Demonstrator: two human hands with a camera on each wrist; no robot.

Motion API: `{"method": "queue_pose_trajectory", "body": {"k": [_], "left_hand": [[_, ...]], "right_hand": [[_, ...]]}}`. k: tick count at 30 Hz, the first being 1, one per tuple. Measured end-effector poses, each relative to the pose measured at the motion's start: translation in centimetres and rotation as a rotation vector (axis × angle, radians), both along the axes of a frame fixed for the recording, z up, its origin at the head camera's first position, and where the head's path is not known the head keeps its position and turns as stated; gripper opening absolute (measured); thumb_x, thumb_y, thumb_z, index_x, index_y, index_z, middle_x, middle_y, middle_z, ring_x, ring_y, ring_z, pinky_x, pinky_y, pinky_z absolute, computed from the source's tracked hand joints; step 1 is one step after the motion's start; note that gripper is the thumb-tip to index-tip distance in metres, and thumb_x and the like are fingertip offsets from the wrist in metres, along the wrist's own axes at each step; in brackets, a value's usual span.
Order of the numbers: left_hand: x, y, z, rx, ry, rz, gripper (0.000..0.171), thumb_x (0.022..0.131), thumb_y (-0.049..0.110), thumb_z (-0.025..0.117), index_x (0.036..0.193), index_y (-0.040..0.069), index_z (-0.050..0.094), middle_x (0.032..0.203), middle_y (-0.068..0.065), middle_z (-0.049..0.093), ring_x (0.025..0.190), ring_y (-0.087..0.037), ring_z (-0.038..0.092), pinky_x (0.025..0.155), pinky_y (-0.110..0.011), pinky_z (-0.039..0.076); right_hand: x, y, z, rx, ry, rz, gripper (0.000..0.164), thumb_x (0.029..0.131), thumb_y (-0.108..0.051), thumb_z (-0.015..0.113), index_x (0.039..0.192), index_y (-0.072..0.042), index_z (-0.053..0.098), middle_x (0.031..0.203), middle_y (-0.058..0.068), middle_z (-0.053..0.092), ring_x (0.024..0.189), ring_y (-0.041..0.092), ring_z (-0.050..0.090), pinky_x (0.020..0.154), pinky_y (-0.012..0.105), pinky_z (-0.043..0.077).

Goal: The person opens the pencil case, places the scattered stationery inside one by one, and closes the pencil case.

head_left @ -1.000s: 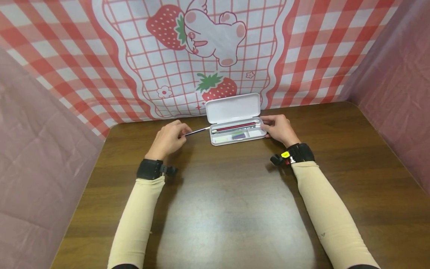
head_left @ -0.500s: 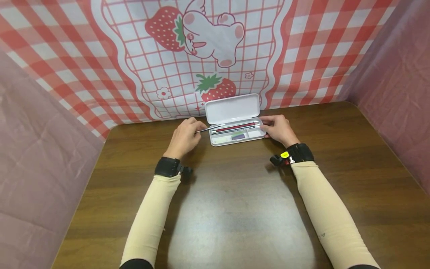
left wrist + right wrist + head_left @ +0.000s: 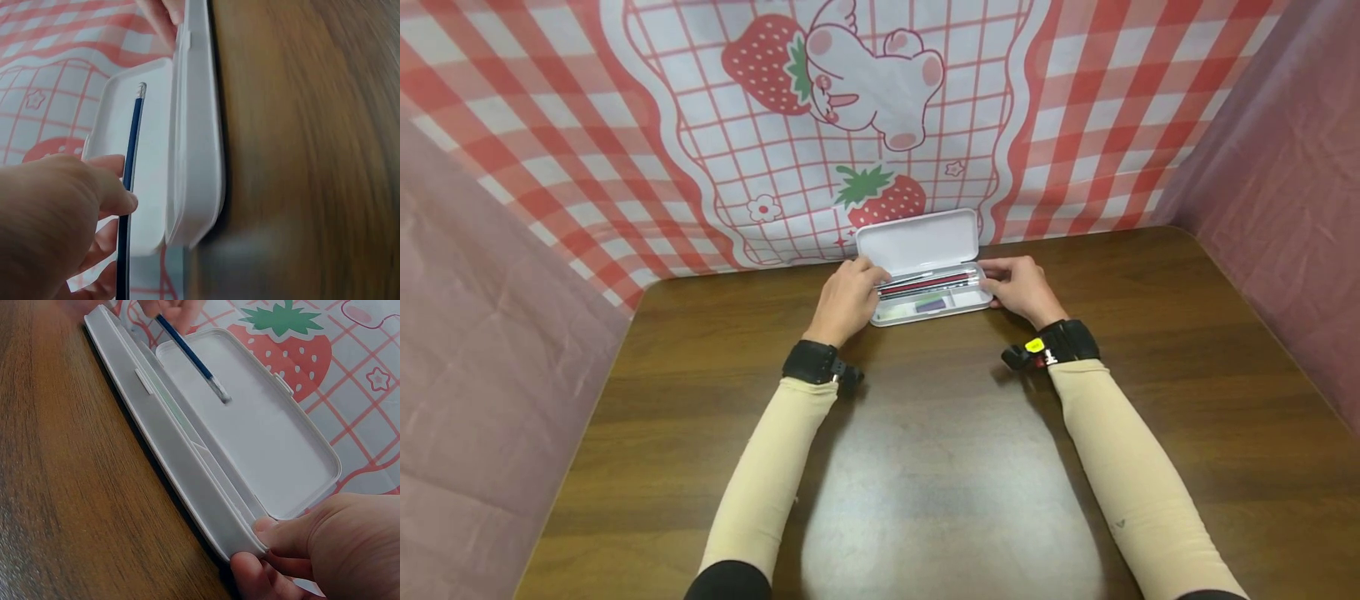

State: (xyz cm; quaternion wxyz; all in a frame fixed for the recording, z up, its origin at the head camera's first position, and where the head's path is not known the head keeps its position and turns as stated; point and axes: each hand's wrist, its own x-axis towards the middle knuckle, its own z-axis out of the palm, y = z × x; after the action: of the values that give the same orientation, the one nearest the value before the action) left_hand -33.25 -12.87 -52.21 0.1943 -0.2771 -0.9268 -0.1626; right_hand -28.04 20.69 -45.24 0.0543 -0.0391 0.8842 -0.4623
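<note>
A white pencil case (image 3: 887, 320) stands at the back of the table with its lid (image 3: 919, 238) raised. Several pencils (image 3: 928, 286), one of them red, lie in its long rear compartment. In the front part is a small green and purple block (image 3: 930, 305). My left hand (image 3: 844, 302) is at the left end of the case and pinches a dark blue pencil (image 3: 133, 134) between thumb and fingers. The pencil's metal-banded end extends over the case, in front of the lid. My right hand (image 3: 1024, 292) grips the case's right end, thumb on the rim.
Behind the case hangs a red-and-white checked cloth (image 3: 1097, 125) with strawberry prints. Pinkish cloths (image 3: 1277, 200) close off both sides. The brown wooden table (image 3: 940, 450) extends toward me.
My left hand has moved right with the blue pencil, from beside the case to its left end, bringing the pencil over the case. My right hand has kept its place on the case.
</note>
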Motion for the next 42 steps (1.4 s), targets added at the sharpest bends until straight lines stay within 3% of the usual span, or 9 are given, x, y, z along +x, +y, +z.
{"method": "queue_pose_trajectory", "body": {"k": [9, 15, 16, 17, 22, 23, 28, 38, 42], "left_hand": [[-0.4, 3.5, -0.5, -0.048, -0.009, 0.038, 0.040, 0.102, 0.007, 0.060, 0.128, 0.026, 0.084, 0.117, -0.001, 0.074, 0.108, -0.029, 0.073, 0.084, -0.043, 0.064], [0.2, 5.7, 0.3, -0.029, -0.055, 0.057, 0.041, 0.101, 0.003, 0.063, 0.128, 0.026, 0.084, 0.118, -0.002, 0.075, 0.109, -0.030, 0.071, 0.085, -0.042, 0.063], [0.9, 6.1, 1.2, -0.039, -0.055, 0.068, 0.040, 0.099, 0.002, 0.066, 0.127, 0.025, 0.084, 0.118, -0.003, 0.076, 0.108, -0.030, 0.072, 0.086, -0.043, 0.063], [1.0, 6.4, 1.4, -0.033, -0.057, 0.072, 0.040, 0.099, 0.002, 0.066, 0.126, 0.024, 0.084, 0.118, -0.003, 0.076, 0.109, -0.031, 0.072, 0.086, -0.043, 0.063], [1.4, 7.6, 2.0, -0.039, -0.023, 0.100, 0.037, 0.097, 0.002, 0.071, 0.124, 0.025, 0.085, 0.116, -0.002, 0.076, 0.110, -0.029, 0.071, 0.084, -0.045, 0.063], [0.8, 7.7, 1.2, -0.026, -0.015, 0.096, 0.038, 0.099, 0.003, 0.070, 0.124, 0.026, 0.085, 0.117, -0.001, 0.075, 0.110, -0.029, 0.071, 0.084, -0.045, 0.063], [1.0, 8.5, 1.3, -0.046, 0.009, 0.117, 0.037, 0.099, 0.004, 0.072, 0.122, 0.029, 0.085, 0.114, 0.001, 0.074, 0.109, -0.026, 0.071, 0.080, -0.044, 0.062], [1.1, 9.2, 1.8, -0.079, -0.144, 0.148, 0.040, 0.098, 0.006, 0.075, 0.128, 0.031, 0.084, 0.121, -0.001, 0.075, 0.116, -0.026, 0.071, 0.088, -0.045, 0.064], [1.1, 9.4, 2.2, -0.071, -0.173, 0.148, 0.040, 0.100, 0.006, 0.072, 0.127, 0.032, 0.085, 0.120, -0.001, 0.076, 0.115, -0.025, 0.071, 0.087, -0.045, 0.064]], "right_hand": [[0.0, 0.0, 0.2, -0.004, -0.010, 0.004, 0.046, 0.110, -0.013, 0.071, 0.155, -0.002, 0.066, 0.144, 0.032, 0.072, 0.068, -0.001, 0.067, 0.065, 0.014, 0.057], [0.0, 0.1, 0.2, -0.005, -0.011, 0.005, 0.046, 0.110, -0.013, 0.070, 0.155, -0.001, 0.066, 0.144, 0.032, 0.072, 0.069, -0.001, 0.067, 0.065, 0.014, 0.058], [-0.1, 0.1, 0.2, -0.005, -0.010, 0.005, 0.046, 0.110, -0.012, 0.070, 0.155, -0.001, 0.066, 0.144, 0.032, 0.072, 0.069, -0.001, 0.067, 0.065, 0.014, 0.058], [-0.1, 0.0, 0.2, -0.004, -0.011, 0.005, 0.046, 0.110, -0.013, 0.070, 0.155, -0.002, 0.066, 0.144, 0.032, 0.072, 0.069, -0.001, 0.067, 0.065, 0.014, 0.058], [0.0, -0.1, 0.2, -0.005, -0.011, 0.000, 0.045, 0.110, -0.012, 0.071, 0.154, -0.002, 0.067, 0.143, 0.030, 0.073, 0.070, 0.000, 0.066, 0.065, 0.014, 0.058], [0.0, -0.1, 0.2, -0.006, -0.011, 0.001, 0.045, 0.110, -0.012, 0.071, 0.154, -0.002, 0.067, 0.143, 0.030, 0.073, 0.070, 0.000, 0.066, 0.066, 0.014, 0.058], [0.0, 0.0, 0.1, -0.007, -0.010, -0.003, 0.045, 0.110, -0.012, 0.071, 0.154, -0.002, 0.067, 0.143, 0.031, 0.073, 0.070, 0.001, 0.067, 0.066, 0.014, 0.058], [-0.2, -0.1, 0.2, 0.000, -0.008, -0.008, 0.045, 0.110, -0.013, 0.071, 0.154, -0.002, 0.067, 0.144, 0.032, 0.073, 0.069, 0.001, 0.068, 0.065, 0.015, 0.058], [-0.1, -0.1, 0.3, -0.009, -0.015, -0.001, 0.046, 0.110, -0.013, 0.071, 0.154, -0.001, 0.066, 0.144, 0.033, 0.072, 0.069, 0.001, 0.067, 0.065, 0.015, 0.058]]}}
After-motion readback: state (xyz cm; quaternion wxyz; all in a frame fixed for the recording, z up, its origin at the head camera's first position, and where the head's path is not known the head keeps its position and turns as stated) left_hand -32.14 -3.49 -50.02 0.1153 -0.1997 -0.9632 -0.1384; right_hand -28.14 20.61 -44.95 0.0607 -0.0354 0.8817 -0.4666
